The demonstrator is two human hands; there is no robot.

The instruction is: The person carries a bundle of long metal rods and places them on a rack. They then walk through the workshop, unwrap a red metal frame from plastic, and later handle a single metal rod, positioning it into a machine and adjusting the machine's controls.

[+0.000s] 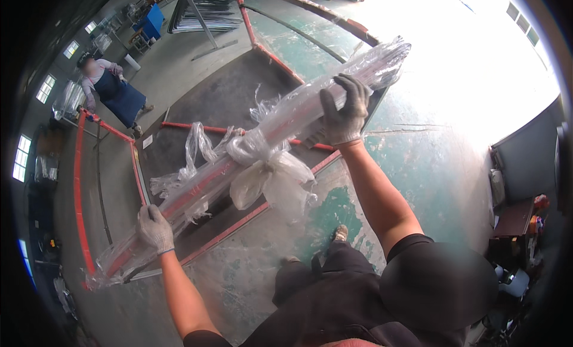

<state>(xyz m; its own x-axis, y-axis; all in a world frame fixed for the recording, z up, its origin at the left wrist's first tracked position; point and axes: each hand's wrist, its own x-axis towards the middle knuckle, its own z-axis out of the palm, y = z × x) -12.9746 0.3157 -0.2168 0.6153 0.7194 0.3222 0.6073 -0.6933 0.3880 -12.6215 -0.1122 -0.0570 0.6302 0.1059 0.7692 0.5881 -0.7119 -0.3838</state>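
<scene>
A long bundle (209, 179) wrapped in clear plastic film slants across the view from lower left to upper right, with red showing through the wrap. A knotted strip of plastic (265, 162) ties its middle, and loose ends hang off it. My left hand (155, 229), in a grey glove, is closed on the bundle near its lower left end. Toward the upper right end my right hand (345, 110), also gloved, grips the bundle's near side, its fingers curled against the film. Beneath the bundle is a cart (233, 225) with a dark deck and red-wrapped rails.
Another person (113, 90) in a dark blue apron stands at the cart's far left, by a red upright frame (79, 186). Dark flat pieces (206, 16) are stacked at the back. My feet (340, 232) are on a worn green floor (340, 207). A brown cabinet (513, 219) stands at right.
</scene>
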